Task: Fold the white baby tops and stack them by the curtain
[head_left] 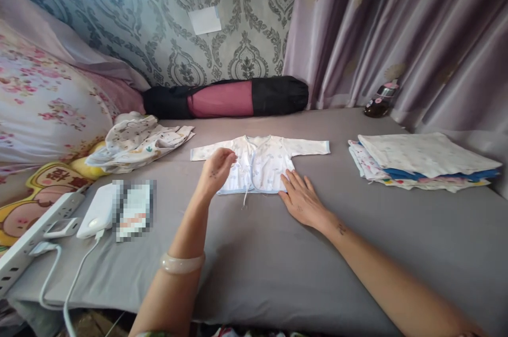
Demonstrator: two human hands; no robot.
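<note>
A white baby shirt (270, 165) with pale blue trim and a faint print lies front up, both sleeves stretched out to the sides. Thin ties hang at its front, one trailing below the hem. Over its left half is my left hand (216, 172), fingers curled and thumb side inward; whatever the fingertips may pinch is too small to make out. My right hand (304, 199) rests flat at the shirt's lower right corner, fingers spread on the cloth and the sheet.
Folded clothes (428, 160) are stacked at right. Crumpled baby clothes (145, 141) lie at left, near a power strip (43, 242), a white power bank (99, 210) with a cable and a blurred-out item (135, 210). Behind are a long black-and-pink bag (222, 99) and a dark bottle (381, 101).
</note>
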